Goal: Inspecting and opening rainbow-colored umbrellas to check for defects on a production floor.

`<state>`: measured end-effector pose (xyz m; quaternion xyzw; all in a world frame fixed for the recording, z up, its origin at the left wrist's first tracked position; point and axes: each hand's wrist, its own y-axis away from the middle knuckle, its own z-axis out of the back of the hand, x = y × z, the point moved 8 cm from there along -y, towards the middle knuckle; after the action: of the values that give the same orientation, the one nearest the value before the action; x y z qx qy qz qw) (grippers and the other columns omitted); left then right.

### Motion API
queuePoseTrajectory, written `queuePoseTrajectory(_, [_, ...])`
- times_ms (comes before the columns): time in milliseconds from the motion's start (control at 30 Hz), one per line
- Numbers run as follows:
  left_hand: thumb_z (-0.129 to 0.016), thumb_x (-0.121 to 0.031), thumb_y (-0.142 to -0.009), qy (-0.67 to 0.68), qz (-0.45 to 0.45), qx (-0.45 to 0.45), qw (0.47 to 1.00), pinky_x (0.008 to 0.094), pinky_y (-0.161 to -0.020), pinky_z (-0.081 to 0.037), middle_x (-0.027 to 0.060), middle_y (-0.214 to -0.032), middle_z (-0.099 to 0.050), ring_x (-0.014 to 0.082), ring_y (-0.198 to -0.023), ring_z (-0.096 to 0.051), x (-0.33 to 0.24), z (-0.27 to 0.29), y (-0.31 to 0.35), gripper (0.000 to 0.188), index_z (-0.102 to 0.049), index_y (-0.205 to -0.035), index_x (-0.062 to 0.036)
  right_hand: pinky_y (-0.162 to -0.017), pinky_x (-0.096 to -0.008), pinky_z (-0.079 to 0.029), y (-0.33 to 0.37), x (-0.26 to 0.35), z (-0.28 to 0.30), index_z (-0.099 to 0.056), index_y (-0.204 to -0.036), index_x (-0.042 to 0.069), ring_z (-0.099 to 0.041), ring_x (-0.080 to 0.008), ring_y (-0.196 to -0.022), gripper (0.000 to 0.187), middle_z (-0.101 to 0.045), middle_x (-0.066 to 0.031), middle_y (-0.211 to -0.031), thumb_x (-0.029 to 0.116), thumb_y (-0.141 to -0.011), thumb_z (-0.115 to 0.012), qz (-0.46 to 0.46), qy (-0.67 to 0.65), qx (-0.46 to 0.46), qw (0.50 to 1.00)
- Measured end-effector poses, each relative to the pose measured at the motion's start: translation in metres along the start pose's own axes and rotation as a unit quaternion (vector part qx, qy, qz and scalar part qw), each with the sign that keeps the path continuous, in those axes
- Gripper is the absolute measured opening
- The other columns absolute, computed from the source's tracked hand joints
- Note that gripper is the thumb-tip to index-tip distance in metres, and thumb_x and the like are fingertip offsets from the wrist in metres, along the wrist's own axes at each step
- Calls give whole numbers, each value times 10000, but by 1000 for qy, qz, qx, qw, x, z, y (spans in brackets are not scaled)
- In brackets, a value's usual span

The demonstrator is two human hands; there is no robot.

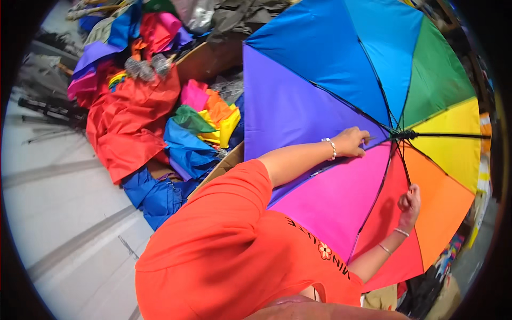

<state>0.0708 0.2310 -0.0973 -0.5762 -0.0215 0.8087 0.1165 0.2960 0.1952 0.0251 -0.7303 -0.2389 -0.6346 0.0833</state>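
An open umbrella with rainbow panels fills the right side, its inside facing me. Its black shaft points right from the hub, where the thin black ribs meet. My left hand is at the seam of the purple and pink panels, left of the hub. Its fingers are curled, and a thin, pale, pointed thing sticks out from them toward the hub. Below the hub, my right hand is closed in front of the red and orange panels, fingertips at the end of a black rib.
To the left, a cardboard box holds folded rainbow umbrellas. Red fabric and blue fabric hang over its side. Black umbrella frames lie by the pale floor. More goods crowd the right edge.
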Motion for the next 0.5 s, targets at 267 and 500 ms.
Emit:
queuePoseTrajectory(267, [-589,-159,-762,22,-51,101,993,283,-625,-454,42,-793,-614,189,-658,-544,-13,-5,1,191,-679,-916,-90,-504,-209,-322,-36,14,-4,-512,-1098,63,-330,-69,-493,246,-406,28,-595,18,-860,-472,145,-185,-85,968])
queuePoseTrajectory(500, [-613,-240,-834,372,238,81,894,172,-401,-327,-40,-515,-463,35,-415,-394,12,3,2,190,-662,-878,-62,-627,-330,-422,-79,-23,-64,-640,-848,195,-559,-258,-701,131,-622,-85,-791,131,-782,-548,31,757,-127,640])
